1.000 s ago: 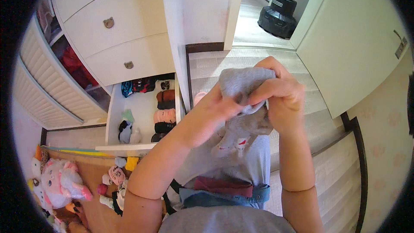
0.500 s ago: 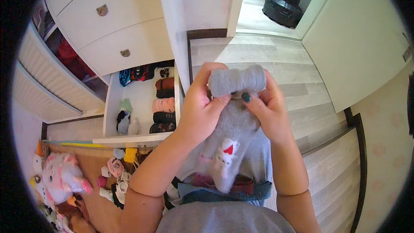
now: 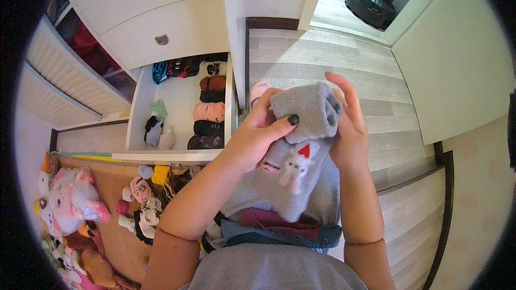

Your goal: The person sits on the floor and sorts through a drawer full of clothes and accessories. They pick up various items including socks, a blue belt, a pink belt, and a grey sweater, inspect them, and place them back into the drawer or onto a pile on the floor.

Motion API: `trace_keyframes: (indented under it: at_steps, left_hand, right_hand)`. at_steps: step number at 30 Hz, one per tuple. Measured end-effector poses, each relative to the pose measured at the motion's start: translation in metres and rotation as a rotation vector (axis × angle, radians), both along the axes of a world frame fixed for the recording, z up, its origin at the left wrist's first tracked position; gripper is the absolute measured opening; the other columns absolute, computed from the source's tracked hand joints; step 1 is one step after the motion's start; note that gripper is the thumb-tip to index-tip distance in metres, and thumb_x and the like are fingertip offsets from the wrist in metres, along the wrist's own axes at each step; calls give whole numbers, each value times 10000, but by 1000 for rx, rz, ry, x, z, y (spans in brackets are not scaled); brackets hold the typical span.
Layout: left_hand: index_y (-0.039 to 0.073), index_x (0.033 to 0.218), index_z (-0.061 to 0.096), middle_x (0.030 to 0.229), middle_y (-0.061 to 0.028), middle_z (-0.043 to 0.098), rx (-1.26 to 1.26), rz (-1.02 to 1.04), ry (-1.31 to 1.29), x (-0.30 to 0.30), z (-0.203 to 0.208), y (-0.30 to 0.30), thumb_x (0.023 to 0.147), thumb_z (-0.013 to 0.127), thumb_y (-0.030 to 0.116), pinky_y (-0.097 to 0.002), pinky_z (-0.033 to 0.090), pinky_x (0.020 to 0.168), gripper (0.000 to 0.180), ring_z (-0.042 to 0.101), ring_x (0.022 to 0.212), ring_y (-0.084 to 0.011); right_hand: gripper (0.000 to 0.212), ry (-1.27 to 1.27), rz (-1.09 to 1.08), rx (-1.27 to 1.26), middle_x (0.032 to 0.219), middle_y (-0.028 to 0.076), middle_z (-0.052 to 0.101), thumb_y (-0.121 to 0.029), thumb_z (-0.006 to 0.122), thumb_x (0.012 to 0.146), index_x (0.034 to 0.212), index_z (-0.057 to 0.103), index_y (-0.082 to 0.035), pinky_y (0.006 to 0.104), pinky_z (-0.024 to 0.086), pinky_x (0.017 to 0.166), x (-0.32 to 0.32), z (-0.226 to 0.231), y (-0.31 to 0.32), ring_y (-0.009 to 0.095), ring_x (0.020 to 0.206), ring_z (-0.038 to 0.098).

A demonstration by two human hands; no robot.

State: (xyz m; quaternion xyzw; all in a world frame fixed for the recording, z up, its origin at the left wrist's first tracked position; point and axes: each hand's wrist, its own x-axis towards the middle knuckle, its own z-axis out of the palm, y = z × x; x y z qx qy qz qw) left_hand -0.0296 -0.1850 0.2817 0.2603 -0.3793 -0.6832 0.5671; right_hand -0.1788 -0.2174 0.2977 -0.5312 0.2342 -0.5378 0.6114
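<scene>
A pair of grey fuzzy socks (image 3: 295,182), rolled at the upper end and loose at the lower, hangs before my body. A white animal figure and a red heart decorate the loose part. My left hand (image 3: 263,134) is closed around the left side of the roll (image 3: 303,113), its dark-nailed thumb pressed on top. At the roll's right end, my right hand (image 3: 350,123) lies against the fabric with fingers loosely stretched out and the index finger raised. My right thumb is mostly hidden by the fold.
An open white drawer (image 3: 180,94) at the left holds several rolled socks (image 3: 209,111) along its right side. More loose socks (image 3: 142,190) are heaped on the brown surface below, beside plush toys (image 3: 75,198). A pale door (image 3: 454,59) stands at the right.
The roll has turned, so its right end now faces me more. My right hand has loosened and its index finger has lifted. The view has shifted slightly.
</scene>
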Motion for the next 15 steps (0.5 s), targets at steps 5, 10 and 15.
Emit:
trace_keyframes:
  at_steps: [5, 10, 15]
  left_hand:
    - [59, 1016, 322, 992, -45, 399, -128, 300, -109, -2, -23, -4, 690, 523, -45, -258, 332, 818, 397, 407, 919, -117]
    - [59, 931, 382, 1014, -119, 400, -655, 601, -808, 7, -40, -9, 589, 483, -92, -310, 331, 831, 387, 428, 958, -250]
    - [83, 876, 412, 1163, -141, 309, -568, 248, -876, 15, -33, -3, 567, 533, -16, -412, 285, 883, 347, 378, 1040, -337]
  right_hand:
    - [511, 268, 116, 279, 994, 115, 479, -88, 569, 729, 1160, 300, -34, 250, 403, 725, 2, -16, 11, 140, 868, 484]
    - [369, 161, 155, 520, 893, 84, 530, -87, 543, 745, 1065, 382, 2, 247, 431, 668, -3, -43, 5, 133, 779, 527]
    - [353, 40, 127, 576, 907, 102, 542, -90, 524, 761, 1073, 379, -13, 273, 452, 677, 2, -52, 1, 157, 790, 549]
